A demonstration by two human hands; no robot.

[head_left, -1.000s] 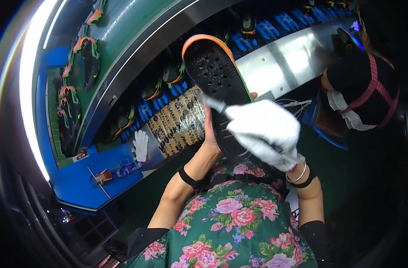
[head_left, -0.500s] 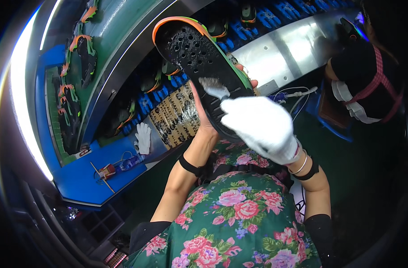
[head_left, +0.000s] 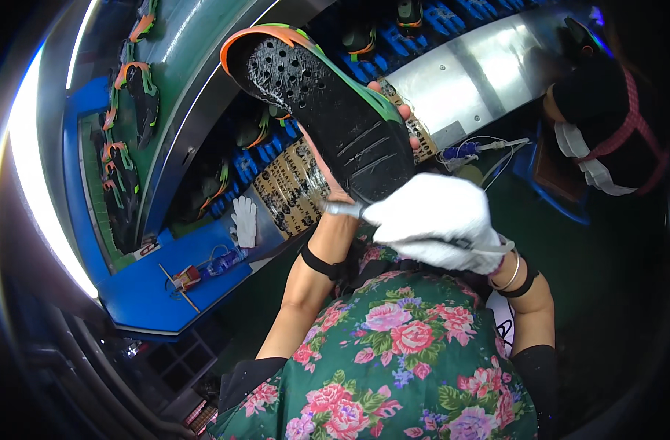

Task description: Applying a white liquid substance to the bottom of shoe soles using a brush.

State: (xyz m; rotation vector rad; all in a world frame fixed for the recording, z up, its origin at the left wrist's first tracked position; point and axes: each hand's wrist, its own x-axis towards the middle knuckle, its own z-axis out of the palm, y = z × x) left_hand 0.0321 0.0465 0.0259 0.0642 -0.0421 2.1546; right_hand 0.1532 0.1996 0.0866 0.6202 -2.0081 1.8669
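Observation:
A black shoe sole (head_left: 342, 121) with a raised orange and green rim is tilted up in front of me, its hollow side facing me. Its heel end has many small holes and a wet shine; ridges cross the other end. My bare left hand (head_left: 332, 182) cradles the sole from behind, palm along one edge and fingertips round the other. In a white knit glove, my right hand (head_left: 437, 224) is closed around a small brush (head_left: 342, 209). The brush is blurred and sits in front of my left wrist, below the sole's lower end.
More soles (head_left: 135, 84) lie on the green conveyor (head_left: 181, 59) at the left. A blue shelf (head_left: 144, 293) carries a red container with a stick across it; a white glove (head_left: 244, 221) lies at its edge. Behind are blue racks with shoes and a metal panel (head_left: 467, 73). A co-worker (head_left: 606, 125) is at right.
The brush has left the sole's surface and moved down toward my left wrist with my right hand. The sole has shifted slightly left and turned a little.

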